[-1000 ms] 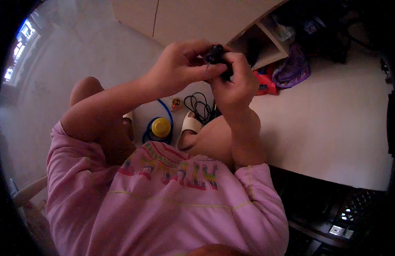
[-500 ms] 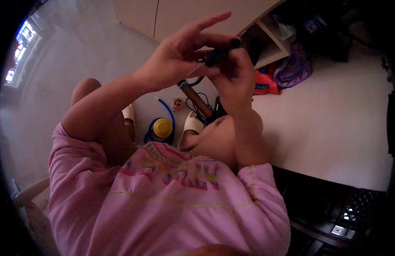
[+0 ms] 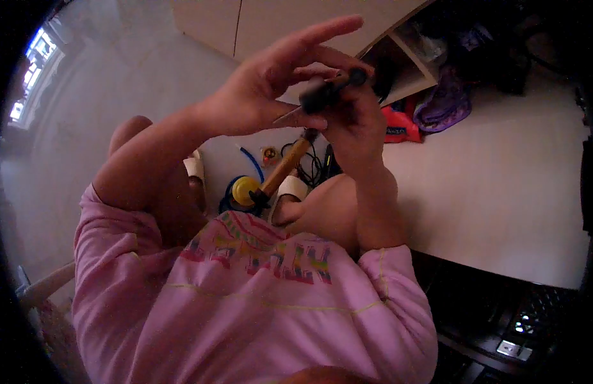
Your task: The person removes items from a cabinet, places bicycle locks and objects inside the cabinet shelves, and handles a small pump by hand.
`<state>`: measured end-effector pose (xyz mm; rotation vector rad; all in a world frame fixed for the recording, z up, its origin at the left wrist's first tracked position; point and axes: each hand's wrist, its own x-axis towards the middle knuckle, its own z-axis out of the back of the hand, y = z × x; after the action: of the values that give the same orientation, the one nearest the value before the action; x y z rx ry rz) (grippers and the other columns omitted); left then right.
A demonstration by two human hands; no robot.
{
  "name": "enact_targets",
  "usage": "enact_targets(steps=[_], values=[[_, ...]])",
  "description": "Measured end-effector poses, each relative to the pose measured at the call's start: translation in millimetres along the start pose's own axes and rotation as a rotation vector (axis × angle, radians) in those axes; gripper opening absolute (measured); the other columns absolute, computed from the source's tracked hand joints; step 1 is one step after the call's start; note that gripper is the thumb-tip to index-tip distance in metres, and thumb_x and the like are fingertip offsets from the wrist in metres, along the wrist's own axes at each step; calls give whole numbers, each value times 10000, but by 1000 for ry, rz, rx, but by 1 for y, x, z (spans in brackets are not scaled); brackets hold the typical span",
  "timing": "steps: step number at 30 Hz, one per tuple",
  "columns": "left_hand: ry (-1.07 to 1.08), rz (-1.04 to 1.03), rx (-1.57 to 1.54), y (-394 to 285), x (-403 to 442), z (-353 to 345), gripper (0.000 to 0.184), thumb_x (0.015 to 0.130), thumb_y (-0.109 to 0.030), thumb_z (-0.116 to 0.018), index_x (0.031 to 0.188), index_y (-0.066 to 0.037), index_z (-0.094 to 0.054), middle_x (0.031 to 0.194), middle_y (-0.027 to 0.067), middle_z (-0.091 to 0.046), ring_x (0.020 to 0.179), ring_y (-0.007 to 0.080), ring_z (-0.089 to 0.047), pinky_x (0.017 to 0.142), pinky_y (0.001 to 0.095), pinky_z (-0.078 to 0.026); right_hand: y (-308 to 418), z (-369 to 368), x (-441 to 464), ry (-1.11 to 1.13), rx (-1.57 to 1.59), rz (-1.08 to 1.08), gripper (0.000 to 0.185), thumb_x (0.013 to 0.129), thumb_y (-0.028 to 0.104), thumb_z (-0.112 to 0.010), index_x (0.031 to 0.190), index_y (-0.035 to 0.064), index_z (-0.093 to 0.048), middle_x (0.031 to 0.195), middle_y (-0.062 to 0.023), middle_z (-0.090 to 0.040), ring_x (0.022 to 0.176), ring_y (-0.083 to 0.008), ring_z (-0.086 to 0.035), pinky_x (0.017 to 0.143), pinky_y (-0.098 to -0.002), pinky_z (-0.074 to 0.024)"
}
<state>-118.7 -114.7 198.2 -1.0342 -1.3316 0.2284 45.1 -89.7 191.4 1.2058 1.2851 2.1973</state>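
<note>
Both raised hands meet around a black-handled tool [image 3: 319, 96] with a rounded black knob and a thin metal rod. My left hand [image 3: 264, 83] has its index finger stretched out, while its thumb and other fingers close about the black part. My right hand [image 3: 357, 125] is curled around the other side, its fingertips partly hidden. Below the hands slants an orange-brown tube [image 3: 287, 165] with dark ends; where it joins the tool is hidden. Beneath it on the floor lie a yellow round cap [image 3: 245, 191] and a blue hose [image 3: 251, 161].
A small round gold-and-red item [image 3: 269, 155] and black cable [image 3: 314, 168] lie near my sandalled foot [image 3: 290, 197]. A wooden cabinet [image 3: 277, 22] stands ahead. Red [image 3: 400, 125] and purple bags [image 3: 444, 105] sit at the right, beside a pale surface [image 3: 488, 192].
The orange-brown tube has swung so its lower end now reaches left, by the yellow cap. The black handle has turned and come slightly lower, with both hands still around it.
</note>
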Motion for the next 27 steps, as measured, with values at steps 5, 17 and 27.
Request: enact_targets(steps=[5,17,27], values=[[-52,-72,168,-4,3,5,693,695,3,-662,1296,-89,-331,992,32,-542,992,123,-493,939,314,-365,2,0,3,-27,-89,-66,256,723,-41,-598,953,12,-498,885,-76,-568,774,-157,-592,654,-286,-507],[-213,164,624,-4,-8,14,121,844,-95,-532,933,-15,-519,802,48,-541,755,118,-537,685,244,-447,5,-1,3,-43,146,-302,220,812,128,-573,984,9,-503,855,-109,-571,690,-174,-562,594,-270,-438],[-221,182,774,-9,-9,14,124,878,-147,-477,852,-25,-473,764,52,-529,678,121,-542,593,261,-444,-5,1,3,69,760,-312,461,848,349,-495,1121,-19,-447,978,-117,-560,795,-143,-517,675,-248,-420]])
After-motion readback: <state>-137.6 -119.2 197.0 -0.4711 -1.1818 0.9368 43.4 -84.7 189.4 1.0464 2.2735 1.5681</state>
